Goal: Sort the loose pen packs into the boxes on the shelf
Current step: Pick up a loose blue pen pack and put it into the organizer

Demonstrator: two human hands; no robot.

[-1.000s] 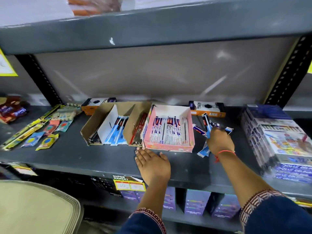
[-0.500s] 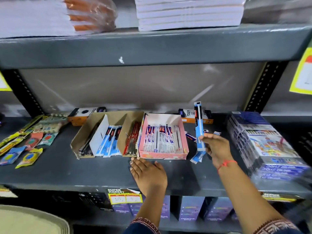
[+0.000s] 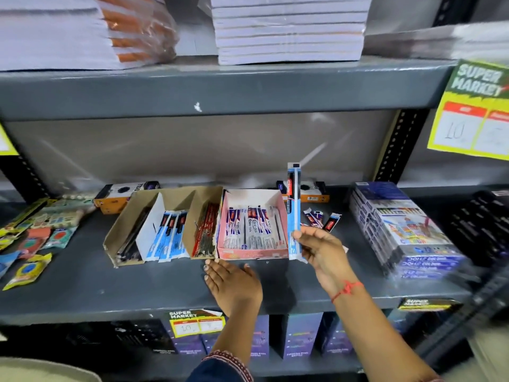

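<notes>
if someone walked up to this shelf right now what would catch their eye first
Probably the blue pen pack held upright in the right hand, just right of the pink box at the middle of the shelf. Next, the left hand lying flat on the shelf in front of that box. The yellow price sign at the upper right also stands out.

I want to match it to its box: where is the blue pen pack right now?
The blue pen pack is held upright in the right hand, just right of the pink box, above the shelf.
</notes>
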